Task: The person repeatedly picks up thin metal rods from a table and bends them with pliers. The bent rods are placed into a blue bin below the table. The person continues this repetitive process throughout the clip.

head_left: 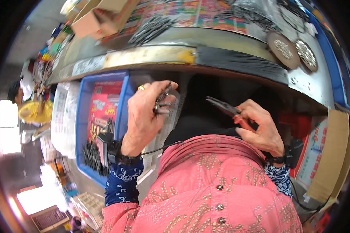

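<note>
Here, in the head view, we are looking down at our own two hands in front of a pink patterned shirt [217, 186]. We are holding our left hand [144, 116] up, and its fingers are closing around a small bundle of dark metal pieces [163, 101]; the bundle is sticking out above the thumb, and we cannot tell what exactly the pieces are. A gold ring [141, 87] is showing on one finger of this hand. Our right hand [260, 128] is gripping the red handles of a pair of pliers [223, 106], and the dark nose of the pliers is pointing to the left, toward the bundle, but it is staying apart from it. We cannot tell if the jaws of the pliers are open or together.

Both wrists are wearing a black band with a small device, and blue patterned sleeves [122, 182] are covering the forearms.

Above the hands, the curved edge of a metal table [151, 54] is running across the picture. On the table, a heap of thin dark metal parts [149, 29] is lying near a cardboard box [101, 15], and two round perforated discs [293, 48] are resting at the right. Under the table, just beside our left hand, a blue plastic crate [81, 116] is holding more dark metal pieces. Far at the left, another person [17, 91] is sitting near a yellow round tray.
</note>
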A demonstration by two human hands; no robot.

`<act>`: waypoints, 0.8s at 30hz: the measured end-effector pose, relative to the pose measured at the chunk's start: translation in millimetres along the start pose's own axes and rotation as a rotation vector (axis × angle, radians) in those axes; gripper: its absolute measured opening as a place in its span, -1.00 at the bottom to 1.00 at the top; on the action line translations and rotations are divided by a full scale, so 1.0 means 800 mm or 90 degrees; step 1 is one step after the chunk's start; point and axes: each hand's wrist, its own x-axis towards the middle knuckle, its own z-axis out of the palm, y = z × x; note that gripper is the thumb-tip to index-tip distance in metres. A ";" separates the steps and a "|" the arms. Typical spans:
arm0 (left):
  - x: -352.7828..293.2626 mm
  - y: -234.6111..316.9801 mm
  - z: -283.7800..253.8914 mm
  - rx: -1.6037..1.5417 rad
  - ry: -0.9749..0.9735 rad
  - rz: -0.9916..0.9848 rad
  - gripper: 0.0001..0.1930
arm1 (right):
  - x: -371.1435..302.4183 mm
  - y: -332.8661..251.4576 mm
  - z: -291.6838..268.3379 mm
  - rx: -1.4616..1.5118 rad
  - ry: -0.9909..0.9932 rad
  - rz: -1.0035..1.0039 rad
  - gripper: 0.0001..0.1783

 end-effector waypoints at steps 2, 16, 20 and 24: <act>-0.012 -0.013 -0.019 0.057 0.039 -0.079 -0.81 | 0.001 -0.002 0.000 -0.032 -0.001 0.018 -0.76; -0.165 -0.186 -0.124 0.410 0.077 -0.527 -0.57 | 0.031 -0.011 0.012 -0.012 -0.008 -0.051 -0.75; -0.189 -0.211 -0.125 0.440 0.024 -0.573 -0.44 | 0.033 -0.016 0.015 -0.026 -0.023 -0.039 -0.76; -0.193 -0.218 -0.124 0.443 0.012 -0.615 -0.43 | 0.034 -0.016 0.016 -0.032 -0.018 -0.046 -0.76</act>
